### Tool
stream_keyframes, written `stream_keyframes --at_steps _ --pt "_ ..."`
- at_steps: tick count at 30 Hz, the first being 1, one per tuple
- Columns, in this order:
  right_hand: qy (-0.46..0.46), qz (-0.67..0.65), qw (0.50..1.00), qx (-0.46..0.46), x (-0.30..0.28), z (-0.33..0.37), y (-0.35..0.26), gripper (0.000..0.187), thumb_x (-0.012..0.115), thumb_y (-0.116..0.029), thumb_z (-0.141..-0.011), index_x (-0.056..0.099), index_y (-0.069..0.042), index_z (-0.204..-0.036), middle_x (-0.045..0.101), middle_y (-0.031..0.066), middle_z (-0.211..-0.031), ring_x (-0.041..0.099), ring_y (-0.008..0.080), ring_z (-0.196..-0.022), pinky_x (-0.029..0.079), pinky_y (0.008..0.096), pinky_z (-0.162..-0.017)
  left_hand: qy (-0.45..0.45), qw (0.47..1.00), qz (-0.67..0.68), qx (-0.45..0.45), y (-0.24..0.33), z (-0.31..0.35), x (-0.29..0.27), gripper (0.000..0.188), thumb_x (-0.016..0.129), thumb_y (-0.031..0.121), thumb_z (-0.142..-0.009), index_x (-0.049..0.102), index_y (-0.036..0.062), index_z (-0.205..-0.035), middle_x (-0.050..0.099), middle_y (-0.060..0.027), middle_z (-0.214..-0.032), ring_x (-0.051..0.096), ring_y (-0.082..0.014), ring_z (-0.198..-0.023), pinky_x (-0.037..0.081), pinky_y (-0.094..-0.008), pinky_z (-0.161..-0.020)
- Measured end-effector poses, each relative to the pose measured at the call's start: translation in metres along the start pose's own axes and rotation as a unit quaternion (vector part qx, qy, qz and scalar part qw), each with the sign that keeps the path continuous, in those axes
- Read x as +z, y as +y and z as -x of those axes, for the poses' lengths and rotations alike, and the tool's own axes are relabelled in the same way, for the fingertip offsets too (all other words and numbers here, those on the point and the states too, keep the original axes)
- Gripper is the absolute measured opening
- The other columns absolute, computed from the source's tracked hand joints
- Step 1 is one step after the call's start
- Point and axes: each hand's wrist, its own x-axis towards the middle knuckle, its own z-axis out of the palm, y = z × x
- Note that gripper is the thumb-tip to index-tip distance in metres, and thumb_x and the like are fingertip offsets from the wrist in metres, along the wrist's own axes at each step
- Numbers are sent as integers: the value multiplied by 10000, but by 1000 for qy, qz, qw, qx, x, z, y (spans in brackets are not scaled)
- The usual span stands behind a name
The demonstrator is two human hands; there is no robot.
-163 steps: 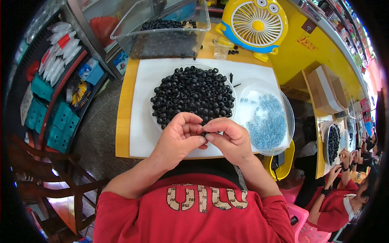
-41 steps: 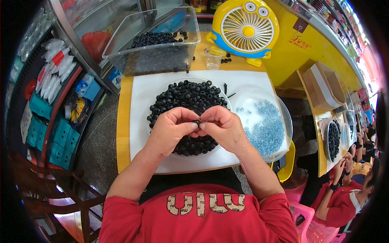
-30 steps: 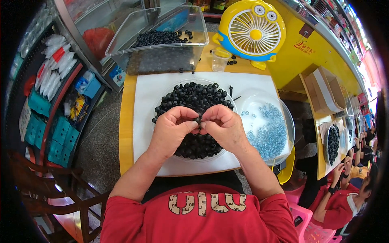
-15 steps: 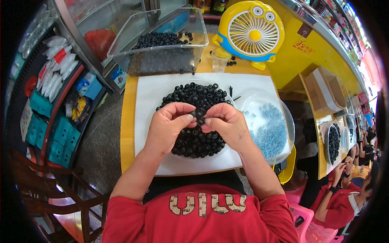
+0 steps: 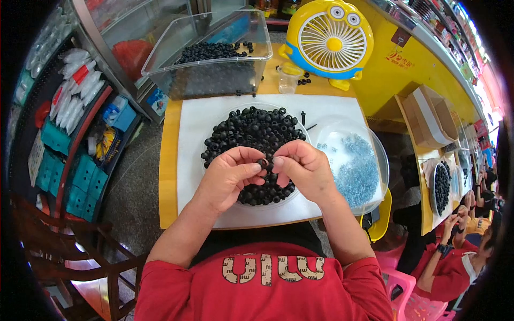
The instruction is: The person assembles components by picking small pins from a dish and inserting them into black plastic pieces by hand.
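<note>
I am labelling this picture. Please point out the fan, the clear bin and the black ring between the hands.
fan (image 5: 330, 40), head view, grille centre
clear bin (image 5: 214, 80), head view, front wall
black ring (image 5: 262, 163), head view, its top

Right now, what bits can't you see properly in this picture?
Head view only:
- The small black ring pinched between the left hand and the right hand: fingers mostly cover it.
- The pale blue bits in the clear dish: too small to tell their shape.
- The near part of the pile of black rings: hidden under both hands.
</note>
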Motion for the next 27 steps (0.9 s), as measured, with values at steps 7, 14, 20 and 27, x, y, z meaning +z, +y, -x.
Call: stream_keyframes --at_steps 7,14,20,27 --pt "-70 -149 986 -2 -3 7 11 87 581 -98 -783 524 -37 -809 557 15 -669 470 42 -520 373 165 -425 -44 999 -12 -4 -3 6 15 184 558 0 -764 517 11 -943 565 -69 -870 576 -139 -746 500 -243 -636" --pt "-59 -140 988 18 1 20 13 85 566 -77 -783 510 -41 -835 546 18 -678 462 48 -534 362 176 -430 -15 999 -30 10 -10 17 24 221 548 -22 -760 485 27 -966 548 -58 -856 571 -143 -745 500 -251 -647" --pt "-38 -218 975 32 -14 35 20 67 515 -23 -787 520 -30 -853 540 37 -672 489 83 -543 395 206 -467 -59 996 -46 -41 -17 46 16 206 495 -27 -783 518 13 -983 544 -47 -871 564 -123 -764 490 -260 -684" --pt "-33 254 947 -195 3 -8 9 100 531 -50 -751 568 -21 -839 566 101 -725 573 226 -706 458 304 -626 -57 994 -76 -57 -14 65 -31 95 538 20 -790 539 3 -883 559 -56 -790 577 -127 -666 499 -246 -635"
